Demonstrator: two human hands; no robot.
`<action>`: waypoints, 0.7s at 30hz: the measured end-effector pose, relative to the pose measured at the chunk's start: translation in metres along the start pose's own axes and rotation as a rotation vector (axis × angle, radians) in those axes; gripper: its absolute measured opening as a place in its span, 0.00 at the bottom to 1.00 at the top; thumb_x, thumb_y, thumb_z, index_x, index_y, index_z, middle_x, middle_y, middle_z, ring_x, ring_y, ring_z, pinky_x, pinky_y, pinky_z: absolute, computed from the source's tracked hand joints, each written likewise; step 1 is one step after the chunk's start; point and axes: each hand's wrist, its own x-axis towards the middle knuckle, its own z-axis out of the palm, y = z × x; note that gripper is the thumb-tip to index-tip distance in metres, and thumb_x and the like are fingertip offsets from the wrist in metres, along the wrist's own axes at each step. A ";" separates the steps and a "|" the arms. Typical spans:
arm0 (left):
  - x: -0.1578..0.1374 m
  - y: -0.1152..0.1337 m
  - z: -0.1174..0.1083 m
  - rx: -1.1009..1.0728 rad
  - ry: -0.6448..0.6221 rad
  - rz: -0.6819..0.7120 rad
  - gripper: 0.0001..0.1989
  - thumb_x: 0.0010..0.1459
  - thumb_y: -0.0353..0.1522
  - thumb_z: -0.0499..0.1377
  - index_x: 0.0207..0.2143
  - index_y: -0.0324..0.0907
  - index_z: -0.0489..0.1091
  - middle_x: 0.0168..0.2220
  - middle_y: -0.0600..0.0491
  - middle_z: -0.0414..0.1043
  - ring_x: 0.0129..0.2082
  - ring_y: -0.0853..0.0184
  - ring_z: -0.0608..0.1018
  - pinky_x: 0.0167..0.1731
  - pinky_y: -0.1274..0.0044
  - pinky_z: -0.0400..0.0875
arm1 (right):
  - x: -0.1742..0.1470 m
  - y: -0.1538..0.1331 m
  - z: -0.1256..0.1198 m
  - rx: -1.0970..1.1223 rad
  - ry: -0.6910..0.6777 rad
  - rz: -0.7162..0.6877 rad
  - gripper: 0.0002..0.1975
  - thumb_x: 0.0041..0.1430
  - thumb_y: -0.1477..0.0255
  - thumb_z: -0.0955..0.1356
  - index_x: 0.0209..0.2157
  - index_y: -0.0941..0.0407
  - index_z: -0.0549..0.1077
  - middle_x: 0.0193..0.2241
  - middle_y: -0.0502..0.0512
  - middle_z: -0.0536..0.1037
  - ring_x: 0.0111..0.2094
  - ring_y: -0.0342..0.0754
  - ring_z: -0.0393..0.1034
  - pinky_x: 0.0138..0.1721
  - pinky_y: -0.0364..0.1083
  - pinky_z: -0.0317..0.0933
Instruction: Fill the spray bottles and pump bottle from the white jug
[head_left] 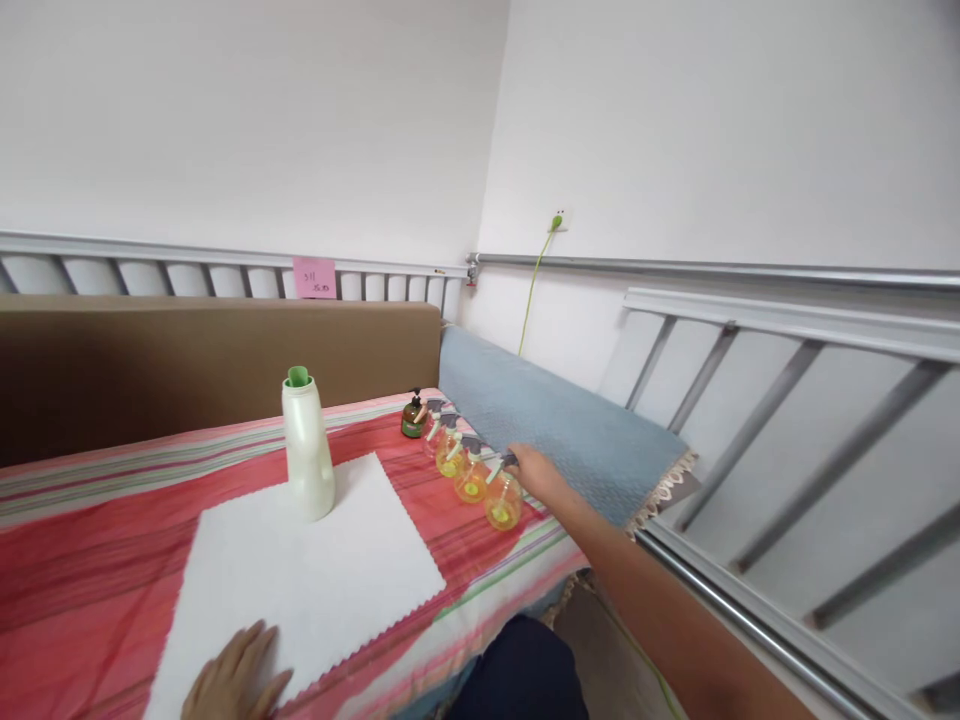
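My right hand (pixel 531 470) is closed on the dark top of the nearest spray bottle (pixel 503 503), a round clear one with some yellow in it. Several similar round spray bottles (pixel 471 482) stand in a row behind it. At the far end of that row is a dark pump bottle (pixel 413 416) with a green label. My left hand (pixel 236 675) lies flat with fingers spread on a white cloth (pixel 330 575) with a scalloped edge. A tall pale bottle (pixel 307 460) with a green opening stands upright on the cloth's far part.
A red striped sheet (pixel 97 580) covers the surface. Behind it runs a brown padded board (pixel 225 360), with a pink note (pixel 314 278) on the rail above. A blue quilted pad (pixel 555 400) and a metal railing (pixel 780 390) lie to the right. A green cord (pixel 535 290) hangs from a wall socket.
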 end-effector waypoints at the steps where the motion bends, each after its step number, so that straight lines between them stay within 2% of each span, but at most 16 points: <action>1: 0.000 0.001 0.000 0.011 -0.015 0.001 0.19 0.50 0.44 0.52 0.42 0.51 0.72 0.50 0.53 0.70 0.52 0.57 0.69 0.49 0.64 0.63 | 0.001 0.002 0.003 0.011 0.008 -0.003 0.14 0.59 0.66 0.64 0.44 0.59 0.68 0.41 0.56 0.72 0.41 0.49 0.68 0.42 0.53 0.63; 6: -0.002 0.012 -0.008 0.087 -0.078 -0.047 0.24 0.53 0.44 0.51 0.49 0.46 0.68 0.54 0.50 0.66 0.55 0.57 0.65 0.53 0.62 0.58 | 0.007 0.008 0.011 0.087 0.039 -0.062 0.13 0.57 0.70 0.65 0.43 0.59 0.69 0.42 0.57 0.74 0.43 0.49 0.68 0.45 0.52 0.61; 9: -0.003 0.021 -0.015 0.116 -0.116 -0.063 0.25 0.54 0.45 0.50 0.52 0.45 0.65 0.56 0.50 0.63 0.57 0.58 0.63 0.55 0.62 0.56 | 0.006 0.012 0.013 0.120 0.080 -0.084 0.19 0.51 0.74 0.66 0.47 0.57 0.68 0.45 0.60 0.73 0.47 0.50 0.67 0.48 0.49 0.59; 12: -0.005 0.028 -0.022 0.123 -0.130 -0.060 0.26 0.57 0.44 0.49 0.56 0.47 0.59 0.59 0.50 0.57 0.58 0.58 0.61 0.55 0.62 0.54 | -0.005 0.019 0.011 0.132 0.134 -0.078 0.25 0.49 0.73 0.65 0.52 0.57 0.64 0.51 0.65 0.67 0.50 0.55 0.64 0.49 0.53 0.59; 15: -0.006 0.034 -0.026 0.136 -0.161 -0.043 0.24 0.59 0.41 0.47 0.58 0.51 0.55 0.61 0.51 0.51 0.60 0.57 0.58 0.55 0.60 0.53 | -0.029 0.021 0.013 0.150 0.210 -0.056 0.26 0.52 0.68 0.62 0.53 0.61 0.62 0.55 0.71 0.60 0.51 0.60 0.63 0.48 0.57 0.60; 18: -0.006 0.038 -0.028 0.149 -0.203 -0.042 0.24 0.60 0.39 0.45 0.59 0.51 0.54 0.62 0.51 0.50 0.61 0.56 0.56 0.56 0.58 0.51 | -0.064 0.000 0.030 0.239 0.307 -0.099 0.22 0.55 0.64 0.59 0.50 0.58 0.65 0.52 0.65 0.67 0.51 0.57 0.64 0.50 0.57 0.59; 21: -0.004 0.041 -0.032 0.159 -0.229 -0.047 0.24 0.60 0.38 0.45 0.59 0.50 0.53 0.62 0.49 0.50 0.61 0.55 0.55 0.56 0.58 0.50 | -0.098 -0.052 0.058 0.315 0.204 -0.217 0.20 0.56 0.64 0.58 0.47 0.56 0.68 0.49 0.62 0.71 0.52 0.55 0.62 0.54 0.57 0.56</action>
